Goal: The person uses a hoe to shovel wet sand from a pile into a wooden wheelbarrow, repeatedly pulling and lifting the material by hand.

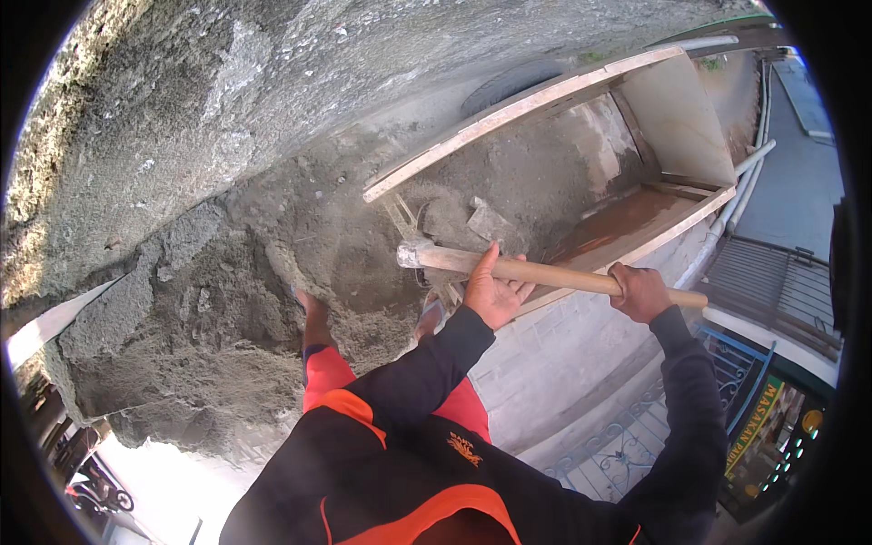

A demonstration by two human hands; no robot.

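On the handle (572,276), left hand (493,298) half-spread, right (641,292) clenched.

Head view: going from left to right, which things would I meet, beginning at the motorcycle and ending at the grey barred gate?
Motorcycle, left lower leg, tool collar, left hand, right hand, grey barred gate.

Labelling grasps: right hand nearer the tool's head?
No, left hand is nearer the tool's head; right hand grips the handle farther back.

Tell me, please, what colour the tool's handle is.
The handle is light tan, seen best in the head view.
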